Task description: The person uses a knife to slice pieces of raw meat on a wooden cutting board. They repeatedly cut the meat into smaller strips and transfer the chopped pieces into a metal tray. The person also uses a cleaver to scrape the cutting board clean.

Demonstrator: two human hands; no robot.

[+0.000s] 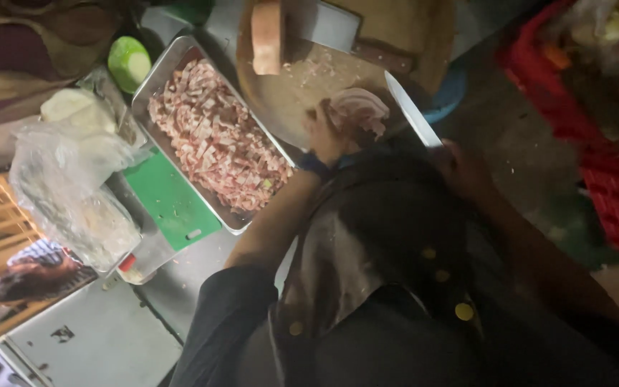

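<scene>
Steel tray already heaped w/ diced pork belly, so most looks done. Left hand grips a raw slab on the round wooden board; right hand closed on a knife (blade raised). Another block waits uncut.

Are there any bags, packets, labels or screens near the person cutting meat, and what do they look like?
Clear plastic bag: left of the metal tray of chopped meat, crumpled, see-through, pale contents.
Small bottle or tube: just below the bag, beside the green cutting board, red cap, too dim to tell more.
Red crate: far right, ribbed plastic.
No labels, signs or screens can be made out.
</scene>
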